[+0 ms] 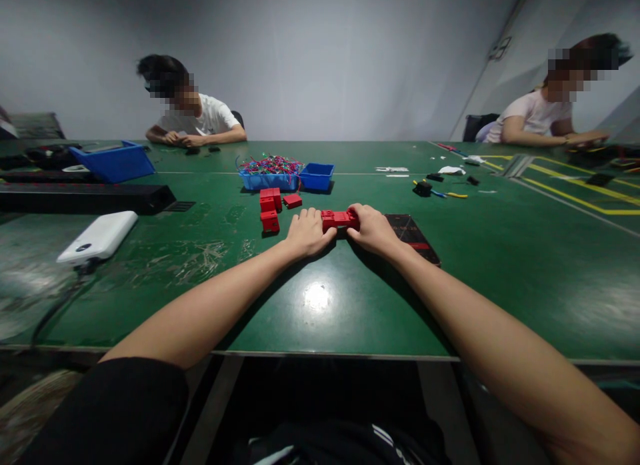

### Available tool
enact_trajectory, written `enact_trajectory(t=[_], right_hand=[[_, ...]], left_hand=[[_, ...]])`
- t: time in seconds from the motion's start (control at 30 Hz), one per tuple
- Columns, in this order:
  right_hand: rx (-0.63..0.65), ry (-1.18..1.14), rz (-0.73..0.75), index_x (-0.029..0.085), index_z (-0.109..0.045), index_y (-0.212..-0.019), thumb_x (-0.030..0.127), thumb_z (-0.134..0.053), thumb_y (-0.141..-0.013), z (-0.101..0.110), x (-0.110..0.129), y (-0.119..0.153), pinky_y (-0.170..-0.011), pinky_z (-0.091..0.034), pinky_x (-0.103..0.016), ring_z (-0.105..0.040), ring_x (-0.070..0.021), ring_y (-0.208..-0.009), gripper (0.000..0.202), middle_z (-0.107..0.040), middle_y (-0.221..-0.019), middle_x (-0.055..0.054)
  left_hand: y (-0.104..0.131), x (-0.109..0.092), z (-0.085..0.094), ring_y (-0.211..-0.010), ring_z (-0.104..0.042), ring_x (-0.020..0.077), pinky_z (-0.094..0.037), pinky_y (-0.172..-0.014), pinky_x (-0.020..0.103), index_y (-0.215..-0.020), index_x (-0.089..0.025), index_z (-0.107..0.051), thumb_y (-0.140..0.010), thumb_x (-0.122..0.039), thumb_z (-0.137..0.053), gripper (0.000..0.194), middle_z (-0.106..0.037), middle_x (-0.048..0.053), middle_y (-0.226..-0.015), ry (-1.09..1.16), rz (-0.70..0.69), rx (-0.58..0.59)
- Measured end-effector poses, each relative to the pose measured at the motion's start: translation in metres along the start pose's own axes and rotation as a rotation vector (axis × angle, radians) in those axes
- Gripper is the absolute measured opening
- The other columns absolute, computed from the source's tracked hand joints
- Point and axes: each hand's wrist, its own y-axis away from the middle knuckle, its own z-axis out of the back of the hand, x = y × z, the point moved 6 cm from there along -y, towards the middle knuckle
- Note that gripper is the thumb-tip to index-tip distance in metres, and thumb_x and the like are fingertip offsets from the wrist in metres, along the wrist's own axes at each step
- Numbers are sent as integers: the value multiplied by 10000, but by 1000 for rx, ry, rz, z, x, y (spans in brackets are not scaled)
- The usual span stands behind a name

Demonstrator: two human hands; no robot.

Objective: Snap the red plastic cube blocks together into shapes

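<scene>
Evidently, a red slotted piece (pixel 341 218) held at both ends

The piece lies crosswise between the two hands, well in from the near edge of the green tabletop (pixel 510 278) and roughly midway between its near and far edges. Whether it rests on the surface or is lifted slightly, I cannot tell. The left hand (pixel 307 233) pinches its left end, thumb on the near side and fingers bent over the top; the right hand (pixel 371 226) pinches the opposite end in much the same way.

It looks like moulded plastic: probably light, stiff and fairly smooth, so a modest squeeze should hold it. Its slotted middle may have thinner walls, making the solid ends the better place to grip.

Farther toward the left edge sit red blocks (pixel 270 222) and a flat red part (pixel 293 201). Beyond them, nearer the far edge, stand a blue bin (pixel 270 182) heaped with thin coloured pieces and a smaller blue bin (pixel 317 180). Just right of the right hand lies a black flat panel (pixel 413 237) with a red band; its faint markings are illegible. Toward the left edge, a white power bank (pixel 100 237) shows a dark oval but no readable lettering or brand.
</scene>
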Motion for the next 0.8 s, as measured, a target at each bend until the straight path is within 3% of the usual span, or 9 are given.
enact_trajectory(t=[0.37, 0.8], right_hand=[[-47, 6, -19, 178, -546, -1087, 185, -620, -763, 7, -2, -2, -737, -429, -306, -599, -232, -861, 333, -648, -1005, -104], [-36, -11, 1, 187, -543, -1070, 184, -640, -744, 7, -4, -3, -732, -415, -298, -597, -224, -863, 340, -653, -1006, -95]], left_hand=[[2, 0, 4, -1146, -545, 310, -439, -920, 398, -1365, -116, -419, -959, -436, -415, 516, -589, 172, -1273, 48, 28, 7], [1, -1, 5, -1147, -557, 333, -458, -932, 431, -1272, -107, -484, -888, -460, -514, 522, -603, 178, -1255, 100, 5, -26]])
